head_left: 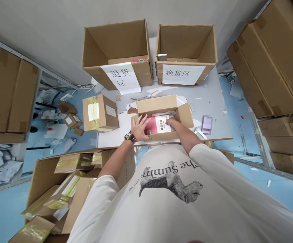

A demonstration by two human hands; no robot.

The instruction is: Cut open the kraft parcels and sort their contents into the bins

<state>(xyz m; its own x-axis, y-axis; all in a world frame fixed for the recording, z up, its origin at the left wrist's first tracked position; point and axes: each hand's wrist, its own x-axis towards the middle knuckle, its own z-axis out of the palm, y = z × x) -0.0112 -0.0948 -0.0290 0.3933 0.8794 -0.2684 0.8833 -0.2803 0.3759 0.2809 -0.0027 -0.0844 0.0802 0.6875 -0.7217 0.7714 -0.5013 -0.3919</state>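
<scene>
White printed T-shirt nearest. Left hand open, fingers spread, on near-left corner of open carton. Right hand closer, on right end of red-and-white booklet, grip unclear; booklet inside carton, long axis left-right, on bench.

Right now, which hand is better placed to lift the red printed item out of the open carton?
Probably the right hand: its fingers reach inside the open carton and appear to touch the printed item. The left hand lies spread over the carton's near corner, further from the item.
</scene>
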